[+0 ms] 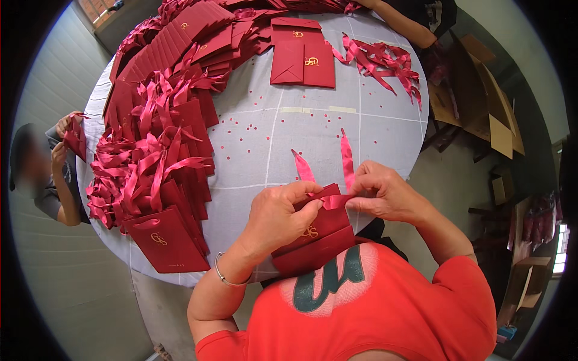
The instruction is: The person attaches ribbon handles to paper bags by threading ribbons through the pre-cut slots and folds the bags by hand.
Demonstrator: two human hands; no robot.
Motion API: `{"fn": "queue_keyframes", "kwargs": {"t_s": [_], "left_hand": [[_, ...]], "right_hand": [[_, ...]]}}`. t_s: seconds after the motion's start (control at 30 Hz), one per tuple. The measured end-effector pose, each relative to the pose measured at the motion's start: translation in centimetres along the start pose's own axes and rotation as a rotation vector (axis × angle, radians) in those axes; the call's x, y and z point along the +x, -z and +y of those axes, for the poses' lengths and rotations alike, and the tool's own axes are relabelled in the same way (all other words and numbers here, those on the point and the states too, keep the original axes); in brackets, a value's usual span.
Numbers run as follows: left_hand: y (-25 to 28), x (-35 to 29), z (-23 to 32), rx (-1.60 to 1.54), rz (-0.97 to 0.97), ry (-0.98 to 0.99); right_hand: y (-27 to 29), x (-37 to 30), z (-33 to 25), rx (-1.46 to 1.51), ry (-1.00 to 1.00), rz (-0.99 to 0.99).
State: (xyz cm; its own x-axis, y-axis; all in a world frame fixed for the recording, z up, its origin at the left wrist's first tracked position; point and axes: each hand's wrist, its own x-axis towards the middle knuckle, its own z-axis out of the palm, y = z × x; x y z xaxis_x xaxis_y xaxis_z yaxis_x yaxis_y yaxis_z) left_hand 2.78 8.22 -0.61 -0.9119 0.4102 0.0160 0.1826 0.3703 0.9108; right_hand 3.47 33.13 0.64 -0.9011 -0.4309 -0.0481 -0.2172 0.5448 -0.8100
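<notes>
A dark red paper gift bag (325, 224) with a gold emblem lies at the near edge of the round table, against my body. Across its top runs a pink satin ribbon (335, 201), and its two loose tails stretch away from me on the cloth. My left hand (278, 210) pinches the ribbon at the bag's left side, thumb and forefinger closed. On the right, my right hand (380, 194) pinches the ribbon between its fingertips. The part of the bag under my left hand is hidden.
Rows of red bags with ribbons (156, 156) fill the table's left and far side. Flat red bags (304, 60) lie ahead, beside a heap of loose ribbons (385, 63). Small red paper dots dot the cloth (253, 162). Two other people work around the table; cardboard boxes (481, 96) stand right.
</notes>
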Motion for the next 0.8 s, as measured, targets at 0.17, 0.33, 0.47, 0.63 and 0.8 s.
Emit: {"fn": "queue_keyframes", "kwargs": {"t_s": [0.17,0.33,0.47,0.63,0.8], "left_hand": [[-0.1,0.2,0.4,0.065,0.006,0.029],[-0.2,-0.1,-0.4,0.077,0.087,0.0],[0.0,0.1,-0.2,0.09,0.08,0.035],[0.1,0.5,-0.5,0.038,0.051,0.156],[0.4,0.6,-0.5,-0.026,0.04,0.185]], "right_hand": [[2.7,0.7,-2.8,-0.326,0.325,0.174],[5.3,0.3,-6.7,0.051,-0.112,-0.161],[6.9,-0.8,-4.7,0.587,0.036,-0.317],[6.3,-0.2,-3.3,1.039,0.272,-0.35],[4.8,0.5,-2.0,1.145,0.441,-0.254]]}}
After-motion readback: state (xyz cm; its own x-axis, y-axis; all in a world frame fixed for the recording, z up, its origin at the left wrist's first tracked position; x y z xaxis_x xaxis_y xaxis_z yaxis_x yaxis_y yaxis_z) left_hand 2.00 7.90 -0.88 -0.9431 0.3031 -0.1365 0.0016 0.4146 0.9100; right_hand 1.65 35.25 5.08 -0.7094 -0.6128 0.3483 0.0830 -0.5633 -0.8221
